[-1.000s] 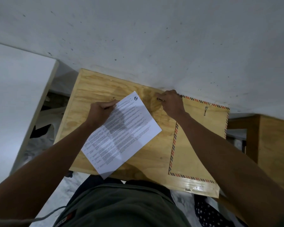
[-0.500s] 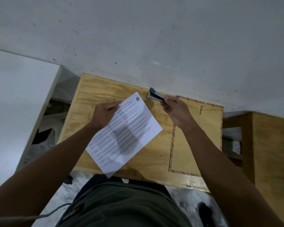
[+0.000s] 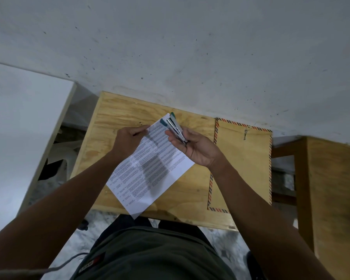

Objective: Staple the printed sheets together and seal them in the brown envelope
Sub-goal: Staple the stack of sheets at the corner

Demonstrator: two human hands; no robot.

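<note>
Setting: grey speckled wall [image 3: 190,47] stood behind a small plywood table [image 3: 113,118], seen from above; a white panel [image 3: 18,118] leaned at the left and a second wooden piece [image 3: 335,188] stood at the right.
Printed sheets: the printed sheets [image 3: 150,170] lay tilted on the middle of the table, their near corner hanging over the near edge (how many sheets, I could not tell).
Left hand: the left hand [image 3: 127,141] pressed down on the far left edge of the sheets, fingers curled together on the paper.
Right hand: the right hand [image 3: 194,146] was closed around a stapler, palm turned up, above the far right part of the sheets.
Stapler: the stapler [image 3: 175,127], silver with teal ends, pointed toward the far corner of the sheets, its two arms spread apart at the tip.
Brown envelope: the brown envelope [image 3: 242,168], with a striped border and a string clasp near its far edge, lay flat on the right part of the table, just beside the sheets, partly under the right forearm.
</note>
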